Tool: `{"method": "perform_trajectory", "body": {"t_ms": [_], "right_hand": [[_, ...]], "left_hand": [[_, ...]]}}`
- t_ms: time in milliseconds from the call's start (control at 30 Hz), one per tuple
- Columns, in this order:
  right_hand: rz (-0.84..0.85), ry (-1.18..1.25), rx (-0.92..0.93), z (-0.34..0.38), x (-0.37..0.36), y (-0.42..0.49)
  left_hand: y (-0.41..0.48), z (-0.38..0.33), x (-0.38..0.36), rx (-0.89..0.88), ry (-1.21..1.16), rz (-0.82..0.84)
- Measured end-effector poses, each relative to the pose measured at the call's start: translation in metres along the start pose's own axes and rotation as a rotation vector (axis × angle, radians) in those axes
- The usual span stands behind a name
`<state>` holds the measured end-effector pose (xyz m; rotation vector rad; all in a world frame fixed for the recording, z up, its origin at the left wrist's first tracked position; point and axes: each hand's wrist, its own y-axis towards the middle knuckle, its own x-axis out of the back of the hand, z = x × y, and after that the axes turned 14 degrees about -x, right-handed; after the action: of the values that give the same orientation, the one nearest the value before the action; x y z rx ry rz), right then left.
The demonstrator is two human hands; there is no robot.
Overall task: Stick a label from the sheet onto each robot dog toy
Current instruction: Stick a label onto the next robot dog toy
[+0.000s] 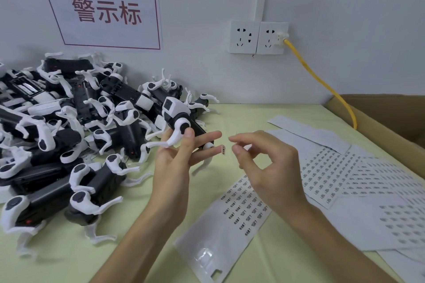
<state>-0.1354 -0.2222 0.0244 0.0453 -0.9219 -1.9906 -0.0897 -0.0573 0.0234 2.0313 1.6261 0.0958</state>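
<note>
My left hand (pixel 174 167) grips a black and white robot dog toy (pixel 178 119) by one end, thumb on its leg joint, and holds it above the table. A small label (pixel 223 150) sticks to the tip of one of that hand's outstretched fingers. My right hand (pixel 266 163) hovers just right of the label with its fingers curled; thumb and forefinger tips are slightly apart and I see nothing between them. Under my right wrist lies the label sheet (pixel 243 211), partly peeled bare at its near end.
A big pile of robot dog toys (pixel 69 126) fills the table's left side up to the wall. More label sheets (pixel 340 167) overlap on the right. A cardboard box (pixel 391 122) stands at the far right, with a yellow cable (pixel 322 80) running into it from wall sockets (pixel 257 37).
</note>
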Motion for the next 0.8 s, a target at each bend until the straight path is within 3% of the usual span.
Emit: {"method": "perform_trajectory", "body": {"t_ms": [400,600,700,800], "right_hand": [[0.151,-0.078,0.171,-0.005,0.002,0.005],[0.264,-0.116,0.155,-0.002,0.002,0.004],[0.298,-0.093,0.132,0.003,0.0,0.0],[0.228,0.041,0.082,0.01,-0.002,-0.002]], "left_hand": [[0.0,-0.001,0.0,-0.041,0.034,0.064],[-0.001,0.001,0.001,0.004,0.061,0.032],[-0.001,0.0,-0.002,0.035,0.045,-0.017],[0.003,-0.001,-0.002,0.059,-0.108,-0.156]]}}
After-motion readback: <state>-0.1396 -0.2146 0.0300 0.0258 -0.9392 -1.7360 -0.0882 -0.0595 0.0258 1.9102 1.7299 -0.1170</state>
